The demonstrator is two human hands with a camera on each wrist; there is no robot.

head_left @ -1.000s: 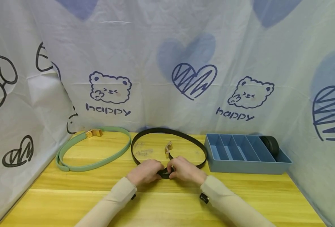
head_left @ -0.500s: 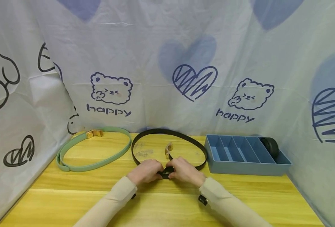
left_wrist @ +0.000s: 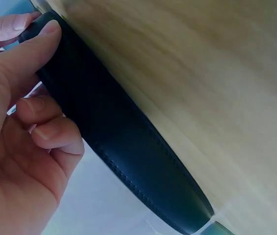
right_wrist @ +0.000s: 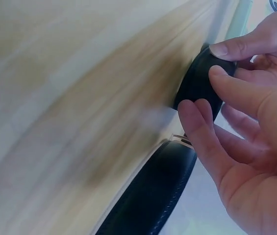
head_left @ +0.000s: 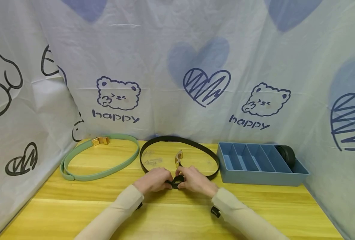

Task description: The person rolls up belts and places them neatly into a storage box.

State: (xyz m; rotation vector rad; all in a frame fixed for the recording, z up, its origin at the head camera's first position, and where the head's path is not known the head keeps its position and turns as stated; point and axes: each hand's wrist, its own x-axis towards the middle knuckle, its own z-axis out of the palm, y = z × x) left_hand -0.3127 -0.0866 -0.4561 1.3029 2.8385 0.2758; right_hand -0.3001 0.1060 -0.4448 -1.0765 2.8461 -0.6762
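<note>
A black belt [head_left: 177,138] with stitched edges lies in a wide loop mid-table. Its gold buckle [head_left: 178,158] sits inside that loop. At the loop's near side, my left hand [head_left: 154,180] and right hand [head_left: 195,181] pinch the belt close together, where it bends into a small curl [head_left: 175,186]. In the left wrist view, the left thumb presses the flat of the black strap [left_wrist: 113,127], and the other fingers are curled beside it. The right wrist view has the right thumb and fingertips around the bent strap [right_wrist: 197,81], the left fingers just beyond.
A light green belt [head_left: 105,174] with a gold buckle [head_left: 99,141] lies looped at the left. Right of the black belt stands a blue divided tray [head_left: 264,178]; a round black coil [head_left: 288,156] occupies its right end. A printed white cloth [head_left: 165,123] hangs behind the table.
The right fingers have shifted slightly at the small curl, which looks more open than half a second ago. Both hands have stayed in place, and the buckle and green belt lie as before.
</note>
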